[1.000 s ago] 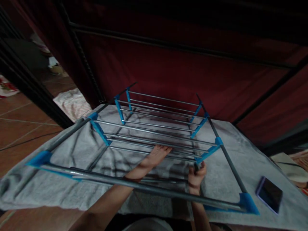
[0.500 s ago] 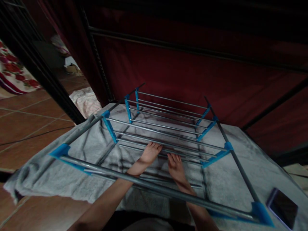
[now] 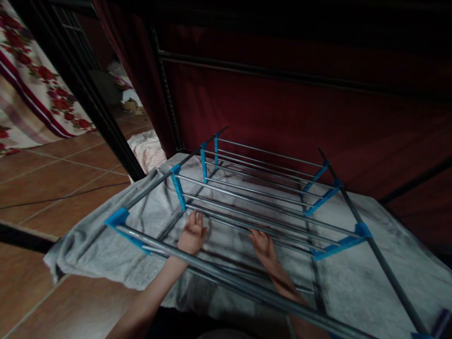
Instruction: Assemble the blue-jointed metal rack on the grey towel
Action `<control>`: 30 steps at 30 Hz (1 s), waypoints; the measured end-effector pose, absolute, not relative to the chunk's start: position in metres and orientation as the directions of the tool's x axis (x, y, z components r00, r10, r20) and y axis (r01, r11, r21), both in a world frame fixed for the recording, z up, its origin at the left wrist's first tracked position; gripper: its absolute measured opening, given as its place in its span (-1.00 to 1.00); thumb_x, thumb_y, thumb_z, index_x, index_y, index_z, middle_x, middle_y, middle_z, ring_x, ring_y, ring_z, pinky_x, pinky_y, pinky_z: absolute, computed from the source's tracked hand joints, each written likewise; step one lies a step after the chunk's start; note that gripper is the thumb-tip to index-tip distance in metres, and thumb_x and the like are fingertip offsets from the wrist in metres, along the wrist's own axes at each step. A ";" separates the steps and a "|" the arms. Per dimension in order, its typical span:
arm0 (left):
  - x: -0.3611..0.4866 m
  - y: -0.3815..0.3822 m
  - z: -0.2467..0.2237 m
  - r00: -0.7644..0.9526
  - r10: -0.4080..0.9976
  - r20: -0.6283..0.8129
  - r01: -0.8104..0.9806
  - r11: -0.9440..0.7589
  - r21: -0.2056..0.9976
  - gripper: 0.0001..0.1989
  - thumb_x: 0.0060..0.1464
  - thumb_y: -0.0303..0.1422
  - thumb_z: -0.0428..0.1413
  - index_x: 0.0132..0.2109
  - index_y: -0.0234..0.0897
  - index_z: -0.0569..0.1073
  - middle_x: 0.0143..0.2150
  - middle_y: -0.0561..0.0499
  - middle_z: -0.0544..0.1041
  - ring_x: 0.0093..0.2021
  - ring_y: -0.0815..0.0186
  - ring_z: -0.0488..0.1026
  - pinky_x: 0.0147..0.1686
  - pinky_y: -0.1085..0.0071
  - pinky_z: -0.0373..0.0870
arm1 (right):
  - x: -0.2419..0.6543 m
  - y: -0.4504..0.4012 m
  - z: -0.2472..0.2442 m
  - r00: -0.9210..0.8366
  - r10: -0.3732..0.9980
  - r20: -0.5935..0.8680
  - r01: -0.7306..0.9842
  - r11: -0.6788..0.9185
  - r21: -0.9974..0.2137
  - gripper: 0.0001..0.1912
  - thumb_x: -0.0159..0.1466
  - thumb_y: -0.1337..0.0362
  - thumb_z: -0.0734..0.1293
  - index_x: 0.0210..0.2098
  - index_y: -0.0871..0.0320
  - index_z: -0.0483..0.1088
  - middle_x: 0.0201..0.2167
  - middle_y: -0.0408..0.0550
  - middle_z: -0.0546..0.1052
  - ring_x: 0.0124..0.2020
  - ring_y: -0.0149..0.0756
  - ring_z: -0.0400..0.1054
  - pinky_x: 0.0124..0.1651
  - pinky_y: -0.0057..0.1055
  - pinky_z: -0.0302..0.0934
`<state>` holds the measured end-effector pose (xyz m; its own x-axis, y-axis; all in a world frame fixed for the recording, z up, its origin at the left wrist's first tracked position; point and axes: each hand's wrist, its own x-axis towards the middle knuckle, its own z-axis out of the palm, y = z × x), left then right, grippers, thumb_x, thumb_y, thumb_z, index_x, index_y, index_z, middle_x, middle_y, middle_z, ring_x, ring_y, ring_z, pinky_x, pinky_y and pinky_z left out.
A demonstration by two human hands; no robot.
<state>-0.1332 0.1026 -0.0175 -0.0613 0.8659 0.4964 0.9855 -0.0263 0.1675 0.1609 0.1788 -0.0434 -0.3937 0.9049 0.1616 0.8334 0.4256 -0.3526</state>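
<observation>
- While one grey cloth [image 3: 353, 282] spreads underneath, one metal rack [image 3: 226, 273] rests upon it.
- Four blue brackets [image 3: 178, 189] line the rack's left side.
- Left hand [image 3: 191, 235], one of two: grip loosely spread, beside the lowest rods [image 3: 226, 222].
- Right hand [image 3: 263, 245]: at those same rods; whether its grip closes, I cannot tell.

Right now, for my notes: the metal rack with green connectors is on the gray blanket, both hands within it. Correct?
Not quite: the connectors are blue, not green, as the head view shows. The metal rack is on the gray blanket, left hand and right hand within it.
</observation>
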 end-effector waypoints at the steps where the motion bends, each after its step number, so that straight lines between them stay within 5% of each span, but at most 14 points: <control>1: -0.135 0.095 -0.021 -0.005 0.864 0.504 0.988 -0.072 0.134 -0.54 0.22 -0.33 -0.01 0.21 -0.48 0.32 0.28 -0.40 0.31 0.30 -0.08 0.26 0.18 0.10 0.37 | 0.161 0.178 -0.043 -0.388 0.908 0.155 0.835 0.418 -0.357 -0.68 0.37 0.33 0.23 0.04 0.01 0.50 0.05 -0.05 0.57 0.18 -0.22 0.39 0.27 -0.21 0.21; 5: -0.115 0.053 -0.011 0.200 0.792 0.577 0.970 -0.241 -0.005 -0.48 0.25 -0.22 0.00 0.26 -0.41 0.27 0.25 -0.32 0.39 0.29 -0.05 0.29 0.08 0.11 0.48 | 0.161 0.176 -0.038 -0.391 0.911 0.129 0.844 0.411 -0.344 -0.66 0.38 0.33 0.22 0.07 0.01 0.49 0.10 -0.02 0.54 0.20 -0.18 0.36 0.31 -0.17 0.17; 9: -0.091 -0.011 0.018 0.254 0.856 0.451 0.956 -0.293 0.019 -0.52 0.26 -0.36 -0.01 0.30 -0.26 0.28 0.30 -0.14 0.37 0.32 0.12 0.27 0.17 0.25 0.40 | 0.162 0.174 -0.034 -0.392 0.912 0.122 0.847 0.409 -0.338 -0.68 0.37 0.33 0.25 0.05 0.01 0.51 0.08 -0.03 0.55 0.19 -0.16 0.38 0.28 -0.19 0.21; 12: -0.108 -0.061 0.020 0.292 0.794 0.533 0.916 -0.392 0.084 -0.60 0.23 -0.51 -0.03 0.16 -0.14 0.44 -0.02 -0.04 0.61 0.06 0.24 0.51 0.12 0.34 0.40 | 0.163 0.174 -0.034 -0.396 0.908 0.135 0.845 0.418 -0.332 -0.71 0.38 0.28 0.24 0.02 0.03 0.52 0.04 -0.02 0.58 0.13 -0.15 0.43 0.25 -0.19 0.25; 15: -0.158 -0.089 0.007 0.023 0.775 0.632 0.931 -0.247 0.268 -0.75 0.23 -0.43 0.03 -0.01 -0.15 0.52 -0.24 -0.03 0.62 -0.19 0.24 0.56 -0.09 0.37 0.48 | 0.163 0.176 -0.035 -0.411 0.901 0.136 0.844 0.433 -0.318 -0.70 0.40 0.22 0.22 0.00 0.06 0.52 0.00 0.01 0.60 0.10 -0.13 0.46 0.19 -0.19 0.30; 18: -0.218 -0.077 0.003 -0.558 0.685 0.468 0.769 0.215 0.602 -0.76 0.24 -0.20 0.02 -0.12 -0.20 0.50 -0.25 -0.05 0.60 -0.23 0.18 0.56 -0.20 0.30 0.53 | 0.163 0.178 -0.038 -0.415 0.900 0.136 0.839 0.436 -0.326 -0.68 0.42 0.18 0.19 0.00 0.09 0.52 0.02 0.03 0.59 0.09 -0.12 0.46 0.17 -0.18 0.31; 20: -0.250 -0.048 0.008 -0.711 0.624 0.326 0.614 0.324 0.719 -0.64 0.20 -0.09 0.00 -0.10 -0.25 0.49 -0.18 -0.12 0.61 -0.17 0.08 0.57 -0.15 0.18 0.54 | 0.162 0.179 -0.040 -0.407 0.903 0.140 0.839 0.430 -0.334 -0.67 0.41 0.16 0.19 0.00 0.11 0.52 0.03 0.04 0.58 0.12 -0.11 0.44 0.20 -0.18 0.28; 24: -0.285 0.031 0.018 -0.522 0.821 0.232 0.524 0.094 0.847 -0.46 0.09 0.01 0.06 0.03 -0.32 0.47 0.01 -0.22 0.57 -0.03 0.03 0.54 -0.02 0.13 0.52 | 0.164 0.180 -0.045 -0.402 0.904 0.144 0.839 0.427 -0.339 -0.67 0.40 0.14 0.20 -0.02 0.09 0.53 0.06 0.05 0.57 0.16 -0.09 0.41 0.26 -0.15 0.22; 27: -0.291 0.079 0.012 -0.284 0.949 0.138 0.507 0.026 0.862 -0.39 0.04 0.05 0.11 0.03 -0.37 0.48 -0.12 -0.19 0.62 -0.10 0.06 0.55 -0.06 0.14 0.53 | 0.166 0.180 -0.046 -0.403 0.904 0.141 0.838 0.426 -0.341 -0.66 0.41 0.12 0.18 -0.01 0.05 0.52 0.03 0.00 0.59 0.17 -0.08 0.40 0.25 -0.11 0.23; 30: -0.289 0.110 0.000 -0.087 0.973 0.213 0.632 -0.112 0.767 -0.44 0.11 0.05 0.05 -0.03 -0.36 0.51 -0.24 -0.16 0.63 -0.19 0.12 0.53 -0.16 0.19 0.55 | 0.167 0.180 -0.045 -0.397 0.908 0.136 0.842 0.419 -0.339 -0.66 0.40 0.12 0.16 -0.02 -0.01 0.52 0.03 -0.01 0.59 0.16 -0.07 0.41 0.22 -0.09 0.26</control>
